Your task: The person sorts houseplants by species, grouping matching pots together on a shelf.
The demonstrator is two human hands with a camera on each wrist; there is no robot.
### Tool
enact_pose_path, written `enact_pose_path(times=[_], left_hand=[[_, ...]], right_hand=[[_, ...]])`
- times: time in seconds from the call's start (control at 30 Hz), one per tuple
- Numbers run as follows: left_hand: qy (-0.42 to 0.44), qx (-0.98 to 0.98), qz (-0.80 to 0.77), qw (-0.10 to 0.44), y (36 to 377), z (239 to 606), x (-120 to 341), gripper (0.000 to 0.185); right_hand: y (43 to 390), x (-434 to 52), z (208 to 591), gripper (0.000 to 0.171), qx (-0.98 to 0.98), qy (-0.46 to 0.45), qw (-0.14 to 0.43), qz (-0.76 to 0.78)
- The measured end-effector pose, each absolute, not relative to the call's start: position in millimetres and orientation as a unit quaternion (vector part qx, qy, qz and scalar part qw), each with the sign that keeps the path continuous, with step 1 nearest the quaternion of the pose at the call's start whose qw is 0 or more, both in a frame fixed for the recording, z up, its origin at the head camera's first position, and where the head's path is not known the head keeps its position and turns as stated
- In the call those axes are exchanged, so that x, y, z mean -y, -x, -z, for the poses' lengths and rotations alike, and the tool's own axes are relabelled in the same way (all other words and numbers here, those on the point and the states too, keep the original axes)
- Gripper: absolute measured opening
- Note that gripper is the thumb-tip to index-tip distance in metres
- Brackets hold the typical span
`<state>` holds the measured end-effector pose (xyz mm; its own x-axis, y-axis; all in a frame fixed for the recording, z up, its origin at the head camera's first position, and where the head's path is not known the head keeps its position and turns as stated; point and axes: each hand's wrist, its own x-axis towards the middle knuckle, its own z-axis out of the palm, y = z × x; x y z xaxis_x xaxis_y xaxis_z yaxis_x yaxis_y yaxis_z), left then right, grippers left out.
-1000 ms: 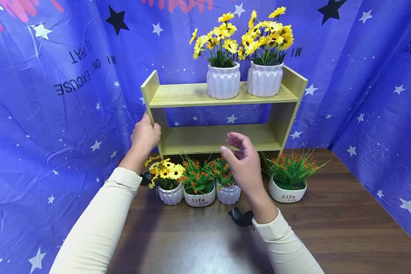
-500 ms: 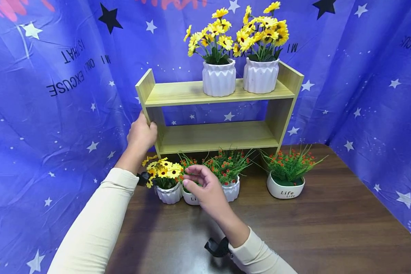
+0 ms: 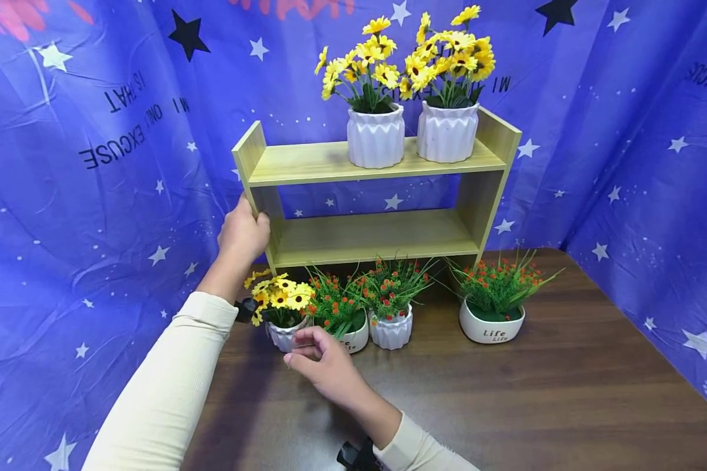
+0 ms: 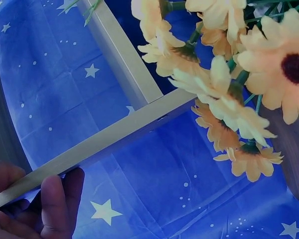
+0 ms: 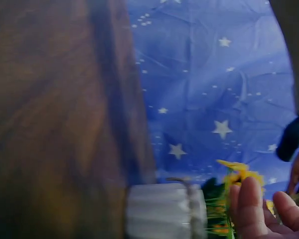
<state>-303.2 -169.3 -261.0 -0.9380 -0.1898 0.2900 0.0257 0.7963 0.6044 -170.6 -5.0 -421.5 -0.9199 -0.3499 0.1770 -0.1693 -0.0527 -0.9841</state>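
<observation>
My left hand (image 3: 243,230) grips the left side panel of a two-tier wooden shelf (image 3: 383,236); in the left wrist view, fingers and thumb (image 4: 54,206) lie on both sides of the panel's edge. My right hand (image 3: 328,369), fingers slightly bent and holding nothing, hovers by a white ribbed pot (image 3: 283,337) of yellow flowers (image 3: 279,297), overlapping its lower right side. That pot (image 5: 159,211) shows beside the fingers in the right wrist view. Behind the hand, partly hidden, stands a white "Life" planter (image 3: 356,337) with red-flowered grass.
A white ribbed pot (image 3: 392,332) with red flowers stands right of the planter. Another "Life" planter (image 3: 491,327) sits farther right on the brown table (image 3: 507,405). Two white pots (image 3: 376,140) of yellow flowers stand on the top shelf. A blue star-print cloth (image 3: 124,229) hangs around.
My right hand has moved left and down from in front of the shelf to the leftmost flower pot. The left hand has kept its grip on the shelf panel.
</observation>
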Motion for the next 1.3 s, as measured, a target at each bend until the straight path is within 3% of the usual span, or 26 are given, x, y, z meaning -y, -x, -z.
enact_pose_path(times=[0.23, 0.6, 1.3], left_hand=[[-0.04, 0.932, 0.318, 0.166, 303.5, 261.1, 170.3, 0.048], [-0.036, 0.932, 0.318, 0.172, 301.9, 261.1, 171.3, 0.047], [-0.041, 0.93, 0.325, 0.165, 303.5, 259.2, 170.0, 0.047]], right_hand=[[173.3, 12.3, 447.2, 0.043, -0.7, 0.156, 0.107, 0.688], [183.2, 15.9, 471.3, 0.048, -0.771, 0.125, 0.031, 0.624], [208.1, 31.6, 477.5, 0.055, -0.782, 0.056, -0.046, 0.619]])
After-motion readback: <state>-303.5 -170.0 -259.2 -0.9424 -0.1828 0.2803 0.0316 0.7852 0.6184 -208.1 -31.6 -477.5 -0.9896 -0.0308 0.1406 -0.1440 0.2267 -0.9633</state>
